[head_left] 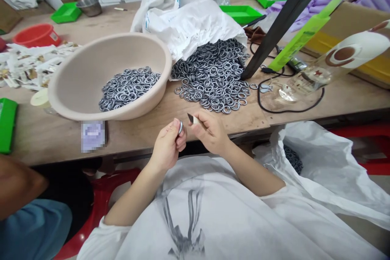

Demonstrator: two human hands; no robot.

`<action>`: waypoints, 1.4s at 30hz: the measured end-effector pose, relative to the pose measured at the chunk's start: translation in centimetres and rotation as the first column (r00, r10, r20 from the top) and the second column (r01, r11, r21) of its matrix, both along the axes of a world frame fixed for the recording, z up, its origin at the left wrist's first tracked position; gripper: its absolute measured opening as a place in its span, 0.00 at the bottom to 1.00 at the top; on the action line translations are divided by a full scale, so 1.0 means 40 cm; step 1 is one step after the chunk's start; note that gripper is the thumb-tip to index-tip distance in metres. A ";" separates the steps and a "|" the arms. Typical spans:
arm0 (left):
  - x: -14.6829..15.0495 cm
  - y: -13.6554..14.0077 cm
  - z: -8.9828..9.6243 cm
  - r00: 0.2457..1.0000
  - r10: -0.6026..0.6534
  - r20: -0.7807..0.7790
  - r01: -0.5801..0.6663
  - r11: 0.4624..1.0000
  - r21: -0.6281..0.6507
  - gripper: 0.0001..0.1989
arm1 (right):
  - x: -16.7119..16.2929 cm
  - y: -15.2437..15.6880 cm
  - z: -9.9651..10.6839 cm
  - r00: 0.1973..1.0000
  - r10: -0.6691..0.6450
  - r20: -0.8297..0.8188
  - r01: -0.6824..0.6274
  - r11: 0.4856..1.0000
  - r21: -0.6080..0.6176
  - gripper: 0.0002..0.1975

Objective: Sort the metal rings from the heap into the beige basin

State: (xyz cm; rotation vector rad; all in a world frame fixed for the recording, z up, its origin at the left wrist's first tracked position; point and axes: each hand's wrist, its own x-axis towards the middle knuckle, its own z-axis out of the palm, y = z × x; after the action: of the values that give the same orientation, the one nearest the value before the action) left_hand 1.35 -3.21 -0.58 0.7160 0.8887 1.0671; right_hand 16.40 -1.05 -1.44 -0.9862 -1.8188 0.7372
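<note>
Pinched between the thumb and fingers of my left hand (168, 143) is a grey ring (180, 127), close to the table's front edge. My right hand (211, 133) grips a small knife (191, 118) with a dark, slanted blade and a pale wrapped handle. The blade's tip points left, just above the ring and apart from it. Behind my hands a heap of grey rings (219, 77) spills from a white sack (195, 20) onto the wooden table. To the left, a wide beige basin (73, 77) holds more such rings (131, 87).
A black post (283, 24) rises slantwise right of the heap. Near it are a clear bottle (313, 79) with a white top and a black cable (289, 111). An open white bag (332, 162) stands at my right. Another person's arm (18, 187) is at lower left.
</note>
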 end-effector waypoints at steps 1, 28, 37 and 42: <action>0.000 0.000 0.001 1.000 0.019 0.004 -0.019 1.000 -0.004 0.25 | 0.001 -0.004 0.003 0.998 0.019 0.053 -0.020 1.000 0.019 0.22; -0.006 -0.016 -0.029 0.999 -0.005 -0.032 0.006 0.999 0.043 0.20 | 0.088 0.142 -0.026 0.603 -0.474 0.641 0.551 0.829 0.095 0.19; -0.013 0.019 -0.050 0.997 0.063 0.052 -0.056 0.991 -0.120 0.16 | 0.095 0.178 -0.040 0.502 -0.444 0.742 0.559 0.822 0.114 0.14; -0.011 0.034 -0.071 0.994 0.105 -0.043 -0.107 0.993 -0.046 0.15 | 0.087 0.180 -0.043 0.505 -0.429 0.749 0.527 0.840 0.126 0.14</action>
State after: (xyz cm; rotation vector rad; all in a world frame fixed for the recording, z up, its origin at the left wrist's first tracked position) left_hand 0.91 -1.85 -3.41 0.6586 0.9931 1.1243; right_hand 19.87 6.14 -3.15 -2.0141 -2.0087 0.0318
